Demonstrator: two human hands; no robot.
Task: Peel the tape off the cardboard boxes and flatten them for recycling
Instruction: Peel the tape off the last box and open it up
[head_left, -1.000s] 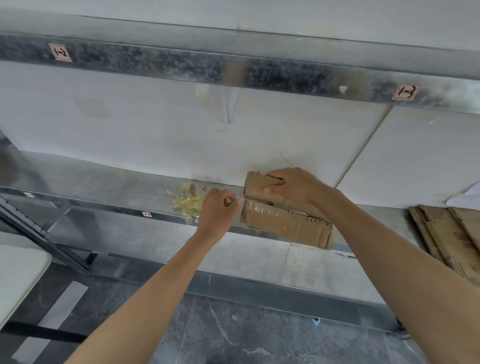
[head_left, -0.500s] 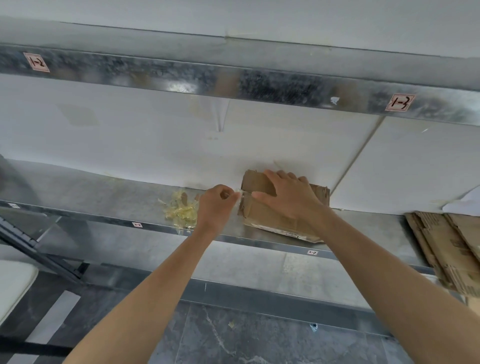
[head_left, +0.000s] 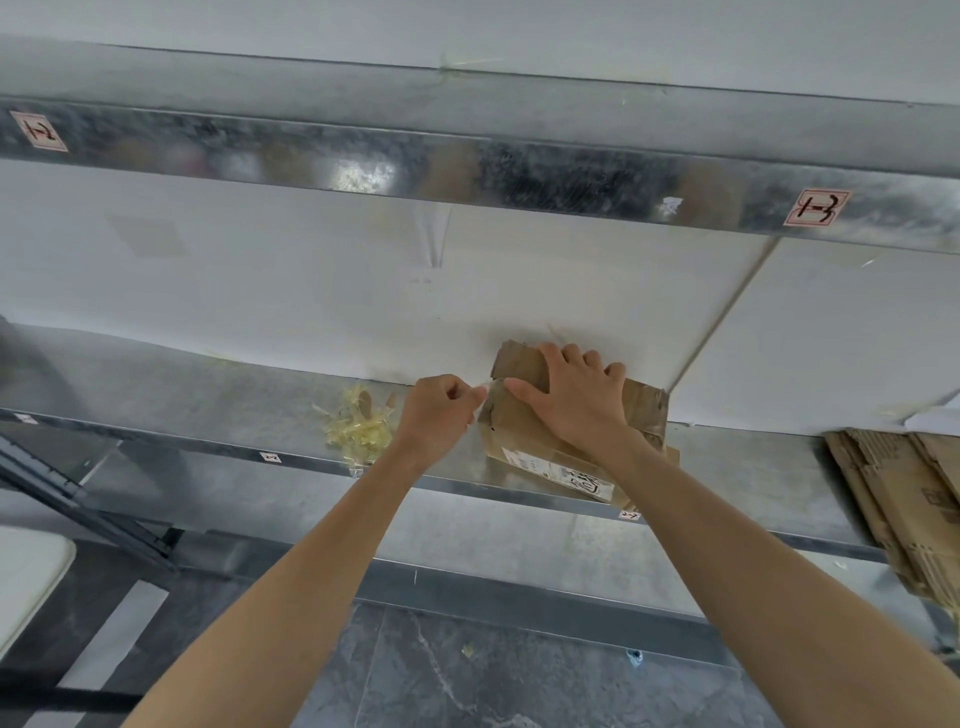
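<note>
1. The person's left hand (head_left: 439, 415) is pinching a strip of clear tape (head_left: 480, 387) at the cardboard box's (head_left: 519, 441) left edge.
2. The right hand (head_left: 576, 400) is pressing flat on the box, fingers spread and gripping nothing.
3. The box is lying on a metal shelf (head_left: 208, 395) against the wall.
4. A heap of peeled tape scraps (head_left: 358, 428) is sitting just left of the hands.
5. A stack of flattened cardboard (head_left: 904, 499) is lying far right.

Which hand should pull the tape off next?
Left. The left hand pinches the tape at the left edge of the box, so it can likely just pull away; the right hand lies flat on the box, pinning it to the shelf.
</note>
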